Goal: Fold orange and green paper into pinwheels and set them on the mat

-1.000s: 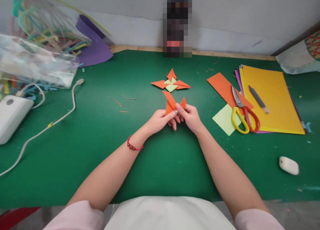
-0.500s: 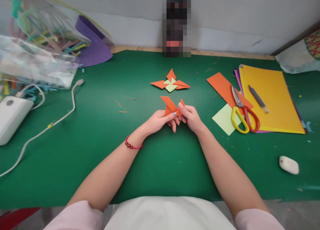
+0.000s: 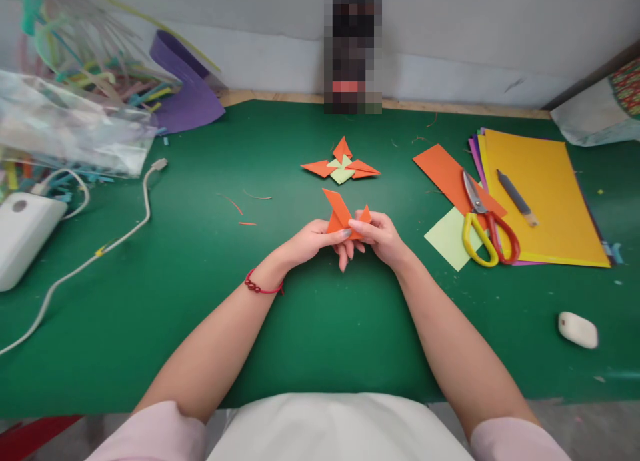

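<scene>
Between my two hands is a folded orange paper (image 3: pixel 338 211), with one strip of it pointing up and away to the left and a small tip rising at the right. My left hand (image 3: pixel 314 239) pinches its lower left side, thumb on top. From the right, my right hand (image 3: pixel 381 235) grips it with the thumb pressed near the middle of the fold. Fingers curl beneath, and the paper's underside is hidden. Just beyond lies a folded paper star (image 3: pixel 342 171) with orange points and a pale green centre.
At right, scissors (image 3: pixel 479 211) lie over an orange paper strip (image 3: pixel 436 169) and a pale green square (image 3: pixel 450 241). A cutter-like pen (image 3: pixel 517 199) rests on yellow sheets (image 3: pixel 560 201). A white case (image 3: pixel 578 330) sits nearer. Left are a power bank (image 3: pixel 27 231), a cable (image 3: pixel 147 194) and a plastic bag (image 3: pixel 75 124).
My right thumb has moved left and down across the orange paper, onto the fold's middle. The paper has turned slightly, its upper strip now steeper. The things on the table stay put.
</scene>
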`<state>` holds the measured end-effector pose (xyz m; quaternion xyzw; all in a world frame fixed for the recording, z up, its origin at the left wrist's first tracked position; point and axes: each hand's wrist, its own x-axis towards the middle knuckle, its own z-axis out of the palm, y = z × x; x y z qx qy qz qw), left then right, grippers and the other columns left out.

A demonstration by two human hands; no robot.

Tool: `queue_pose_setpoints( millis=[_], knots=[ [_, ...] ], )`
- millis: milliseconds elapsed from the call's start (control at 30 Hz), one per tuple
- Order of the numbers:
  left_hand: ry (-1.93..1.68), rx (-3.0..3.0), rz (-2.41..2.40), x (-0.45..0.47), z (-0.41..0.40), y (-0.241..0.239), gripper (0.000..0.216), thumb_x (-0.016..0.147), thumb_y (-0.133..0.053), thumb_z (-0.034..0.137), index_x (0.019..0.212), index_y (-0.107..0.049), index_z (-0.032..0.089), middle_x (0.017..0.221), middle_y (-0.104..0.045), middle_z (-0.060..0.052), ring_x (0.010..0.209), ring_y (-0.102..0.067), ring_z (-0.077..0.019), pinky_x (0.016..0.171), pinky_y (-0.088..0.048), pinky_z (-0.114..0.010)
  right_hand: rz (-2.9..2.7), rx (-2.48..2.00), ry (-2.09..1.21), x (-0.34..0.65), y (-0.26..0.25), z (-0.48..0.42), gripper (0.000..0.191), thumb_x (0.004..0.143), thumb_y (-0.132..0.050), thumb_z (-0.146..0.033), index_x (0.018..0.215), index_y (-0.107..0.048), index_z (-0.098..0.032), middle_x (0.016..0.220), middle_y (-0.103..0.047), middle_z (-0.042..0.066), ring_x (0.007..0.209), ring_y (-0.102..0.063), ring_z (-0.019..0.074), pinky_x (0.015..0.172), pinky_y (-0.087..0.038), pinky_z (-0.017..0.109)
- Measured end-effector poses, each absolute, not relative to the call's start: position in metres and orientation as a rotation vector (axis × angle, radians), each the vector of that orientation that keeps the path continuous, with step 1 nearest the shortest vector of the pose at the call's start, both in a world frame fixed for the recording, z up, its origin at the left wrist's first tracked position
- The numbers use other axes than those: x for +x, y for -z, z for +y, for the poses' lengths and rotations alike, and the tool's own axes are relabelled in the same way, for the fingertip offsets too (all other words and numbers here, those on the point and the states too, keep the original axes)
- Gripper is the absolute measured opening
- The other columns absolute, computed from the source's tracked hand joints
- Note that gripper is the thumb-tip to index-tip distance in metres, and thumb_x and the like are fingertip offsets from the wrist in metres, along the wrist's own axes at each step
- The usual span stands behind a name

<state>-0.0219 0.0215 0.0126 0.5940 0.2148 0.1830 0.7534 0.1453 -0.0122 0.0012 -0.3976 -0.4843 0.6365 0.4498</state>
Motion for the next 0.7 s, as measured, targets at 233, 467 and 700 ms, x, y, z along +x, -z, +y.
queue_pose_setpoints(
  millis=[233, 467, 700],
  knots=[
    [-0.366, 1.3, 0.447, -0.0225, 0.0232, -0.0112, 0.044, 0.083, -0.053, 0.05, 0.066, -0.066, 0.012, 0.057, -0.066, -0.007, 0.065, -0.065, -0.0186, 0.085, -0.047, -0.035, -1.163, -0.972, -1.621, 0.1454, -0.0047, -0.012, 0.041, 0.075, -0.066, -0.043, 0.051, -0.043, -0.019, 0.043, -0.028, -0.01, 0.037, -0.034, 0.0054, 0.039, -0.03, 0.021],
    [-0.352, 1.295, 0.463, -0.0232, 0.0227, -0.0102, 0.04, 0.084, -0.053, 0.046, 0.067, -0.066, 0.012, 0.059, -0.067, -0.007, 0.063, -0.065, -0.0175, 0.086, -0.046, -0.034, -1.183, -0.947, -1.614, 0.1493, -0.0037, -0.011, 0.044, 0.077, -0.065, -0.043, 0.048, -0.041, -0.019, 0.044, -0.032, -0.008, 0.039, -0.037, 0.006, 0.04, -0.029, 0.022],
    [-0.374, 1.259, 0.474, -0.0228, 0.0226, -0.0123, 0.044, 0.083, -0.053, 0.049, 0.065, -0.065, 0.011, 0.059, -0.067, -0.007, 0.058, -0.064, -0.017, 0.083, -0.048, -0.035, -1.175, -0.98, -1.62, 0.1461, -0.0012, -0.0115, 0.043, 0.079, -0.057, -0.055, 0.057, -0.047, -0.019, 0.04, -0.032, -0.01, 0.036, -0.035, 0.0064, 0.04, -0.028, 0.022]
  ],
)
